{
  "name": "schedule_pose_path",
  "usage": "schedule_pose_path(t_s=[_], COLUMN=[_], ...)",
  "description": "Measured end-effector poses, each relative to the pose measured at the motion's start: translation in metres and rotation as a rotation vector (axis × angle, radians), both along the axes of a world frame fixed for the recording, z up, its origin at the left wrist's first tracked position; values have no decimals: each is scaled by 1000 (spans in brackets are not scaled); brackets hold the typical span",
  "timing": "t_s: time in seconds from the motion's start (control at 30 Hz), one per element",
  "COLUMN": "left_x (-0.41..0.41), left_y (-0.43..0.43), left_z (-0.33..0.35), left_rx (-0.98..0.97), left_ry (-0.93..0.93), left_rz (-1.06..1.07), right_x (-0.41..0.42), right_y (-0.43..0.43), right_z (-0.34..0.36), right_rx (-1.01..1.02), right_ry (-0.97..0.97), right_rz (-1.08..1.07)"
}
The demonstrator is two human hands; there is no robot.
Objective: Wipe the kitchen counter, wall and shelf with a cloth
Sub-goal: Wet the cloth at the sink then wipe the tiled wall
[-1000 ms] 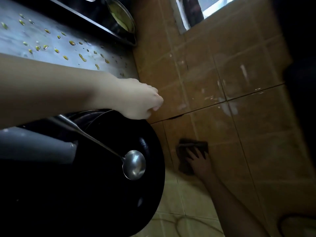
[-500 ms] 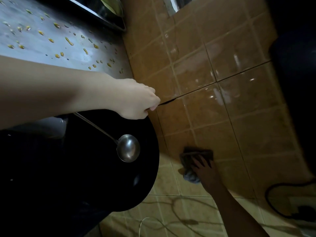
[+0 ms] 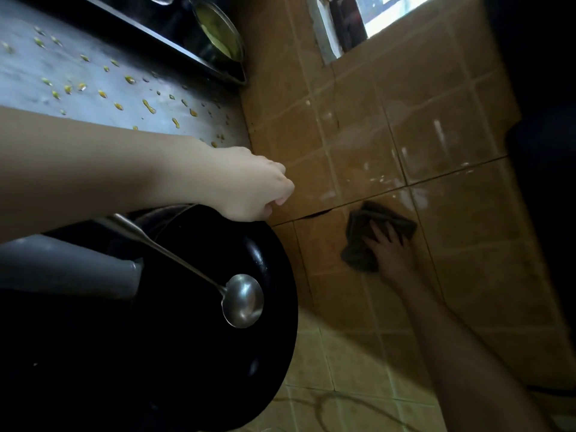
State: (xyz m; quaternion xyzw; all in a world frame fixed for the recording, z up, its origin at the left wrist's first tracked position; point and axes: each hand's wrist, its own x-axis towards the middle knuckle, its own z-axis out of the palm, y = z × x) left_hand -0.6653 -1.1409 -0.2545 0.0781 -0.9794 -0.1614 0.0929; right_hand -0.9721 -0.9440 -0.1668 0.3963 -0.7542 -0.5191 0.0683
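1. The cloth (image 3: 374, 235), dark and crumpled, lay pressed flat against the brown tiled wall (image 3: 405, 126), its upper edge touching the dark horizontal joint in the tiles. No writing or label could be read on it or on anything nearby.
2. The right hand (image 3: 385, 244) lay spread open on the cloth, fingers (image 3: 378, 227) splayed and palm pushing it against the tiles rather than gripping it.
3. Half a second earlier the cloth and hand had been lower on the wall, well below that joint; by this moment they had moved up to it.
4. The cloth's long axis ran diagonally, from its lower left corner up toward its upper right corner.
5. Left of the cloth, the left hand (image 3: 252, 185) was curled into a loose fist at the rim of a black wok (image 3: 193, 353); whether it grasped the rim could not be told.
6. A steel ladle (image 3: 243, 300) rested in the wok.
7. Above the wok, further from the cloth, a metal surface (image 3: 131, 98) carried yellow droplets (image 3: 149, 106).
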Motion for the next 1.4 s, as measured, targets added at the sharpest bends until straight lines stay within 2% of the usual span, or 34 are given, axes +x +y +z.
schedule_pose_path(t_s=[0.3, 0.5, 0.73, 0.87, 1.07, 1.4], left_x=[8, 6, -2, -8, -17, -14], left_y=[-61, -93, -110, -107, -91, -47], left_z=[-15, -22, -39, -46, -37, -26], left_rx=[22, -28, 21, 25, 40, 65], left_ry=[-39, -93, -156, -186, -159, -75], left_rz=[69, 61, 75, 79, 30, 22], right_x=[-19, -24, -26, -29, -33, -23], right_y=[-114, -153, -173, -156, -83, 41], right_z=[2, -28, -73, -106, -136, -133], right_rx=[-46, -25, 21, 14, 103, 158], right_ry=[21, -28, -104, -146, -181, -233], right_rz=[53, 93, 123, 133, 152, 77])
